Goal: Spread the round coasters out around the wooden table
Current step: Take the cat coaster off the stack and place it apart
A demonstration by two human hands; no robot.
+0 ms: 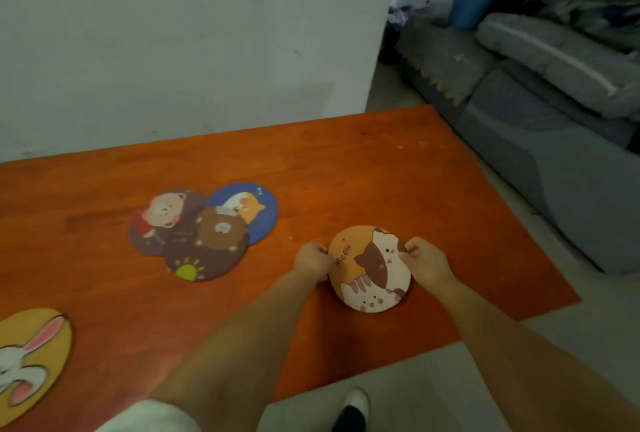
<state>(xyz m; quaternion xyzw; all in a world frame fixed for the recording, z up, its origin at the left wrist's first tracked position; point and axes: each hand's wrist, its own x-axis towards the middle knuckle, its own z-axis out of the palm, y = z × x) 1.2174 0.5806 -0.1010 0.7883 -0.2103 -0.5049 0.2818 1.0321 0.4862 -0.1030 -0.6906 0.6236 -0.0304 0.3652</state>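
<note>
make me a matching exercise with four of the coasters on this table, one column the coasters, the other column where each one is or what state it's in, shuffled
Column one:
1. cat coaster
2. rabbit coaster
3. bear coaster
4. blue coaster

Column two:
A. lies alone at the table's near left edge
B. partly covered by another coaster, at the back right of the pile
C. held at its rim by the left hand and right hand
D. lies on top at the front of the pile

Pairs: 1-C, 2-A, 3-D, 4-B
</note>
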